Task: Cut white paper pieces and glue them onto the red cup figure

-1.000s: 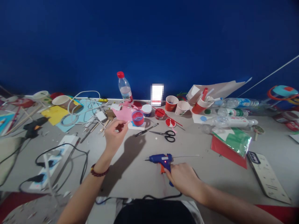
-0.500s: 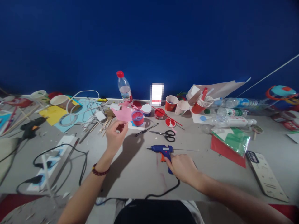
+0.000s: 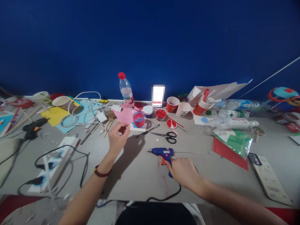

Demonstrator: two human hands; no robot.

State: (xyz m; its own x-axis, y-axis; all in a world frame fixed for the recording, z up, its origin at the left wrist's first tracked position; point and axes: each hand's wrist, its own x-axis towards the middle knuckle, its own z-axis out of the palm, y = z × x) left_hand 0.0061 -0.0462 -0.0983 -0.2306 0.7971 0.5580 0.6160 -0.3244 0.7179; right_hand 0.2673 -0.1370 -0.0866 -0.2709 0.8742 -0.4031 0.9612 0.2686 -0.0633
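Observation:
My right hand (image 3: 185, 172) is closed around the handle of a blue hot glue gun (image 3: 162, 152), whose nozzle points left and whose small red light is lit. A glue stick (image 3: 187, 152) juts from its back end. My left hand (image 3: 117, 137), above the table, has thumb and forefinger pinched; what they hold, if anything, is too small to make out. Just past those fingers are a piece of pink paper (image 3: 123, 115) and a roll of tape (image 3: 139, 119). Black-handled scissors (image 3: 170, 137) and a black pen (image 3: 148, 130) lie between my hands, beyond the glue gun.
A power strip (image 3: 56, 162) with plugs and cords lies at the left. Farther back stand a red-capped bottle (image 3: 126, 90), a red paint pot (image 3: 160, 114) and paper cups (image 3: 172, 104). Plastic bottles (image 3: 236, 122), green packaged sheets (image 3: 236, 142) and a phone (image 3: 269, 179) are at the right.
The whole view has shifted very slightly. My left hand keeps its pinch, and my right hand stays on the glue gun; neither has clearly moved over the table.

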